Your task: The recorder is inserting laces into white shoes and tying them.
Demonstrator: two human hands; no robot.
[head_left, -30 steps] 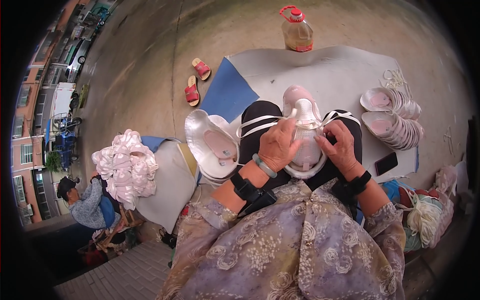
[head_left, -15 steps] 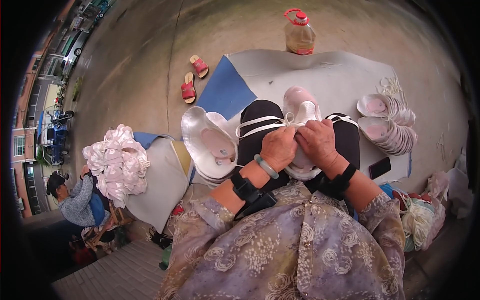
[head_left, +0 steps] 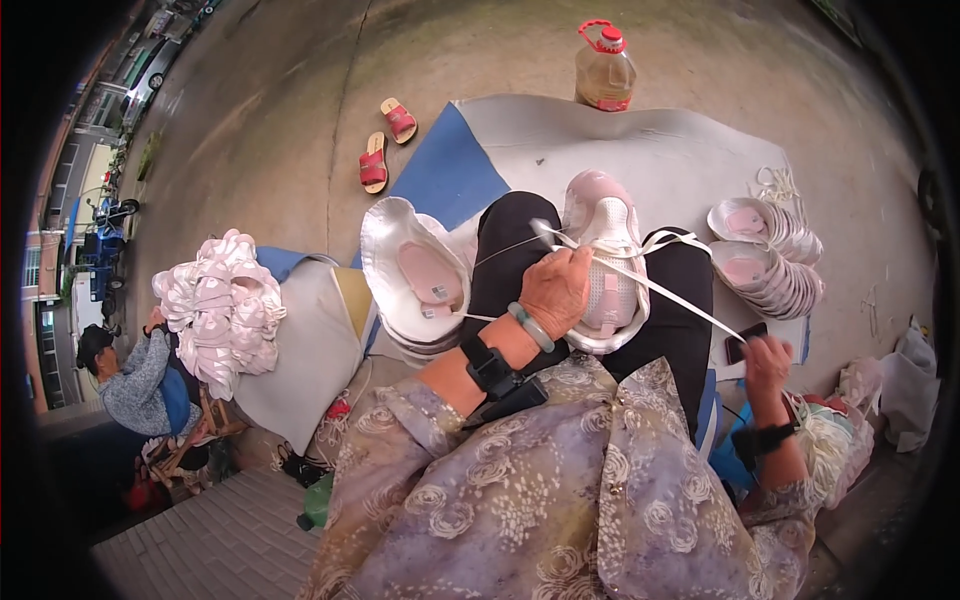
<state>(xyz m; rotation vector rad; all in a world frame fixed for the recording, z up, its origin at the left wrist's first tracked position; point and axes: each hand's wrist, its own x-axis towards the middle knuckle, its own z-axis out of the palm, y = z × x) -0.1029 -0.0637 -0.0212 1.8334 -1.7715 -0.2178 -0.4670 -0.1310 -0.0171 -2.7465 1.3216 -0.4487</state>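
Observation:
Between my thighs rests a pink and white shoe upper (head_left: 606, 312), its toe pointing away from me. A white shoelace (head_left: 680, 297) is threaded through it near the tongue and runs taut to the right. My right hand (head_left: 768, 370) is closed on that lace, well out past my right knee. At the left edge of the upper, my left hand (head_left: 555, 288) is closed, pinching lace by the eyelets; its fingertips are partly hidden. A loose loop of lace lies over my right thigh. Nested white uppers (head_left: 392, 240) with pink insides stand beside my left thigh.
Stacked uppers (head_left: 775, 255) lie on the grey sheet (head_left: 640, 140) at right, near a dark phone (head_left: 745, 340). Farther off are an oil jug (head_left: 605, 75) and red slippers (head_left: 373, 165). A pink-white pile (head_left: 225, 310) and another seated person (head_left: 140, 375) are at left.
My right hand has moved from the upper out to the right and towards me, drawing the lace straight. The left hand has stayed by the upper. A lace end at left is blurred by motion.

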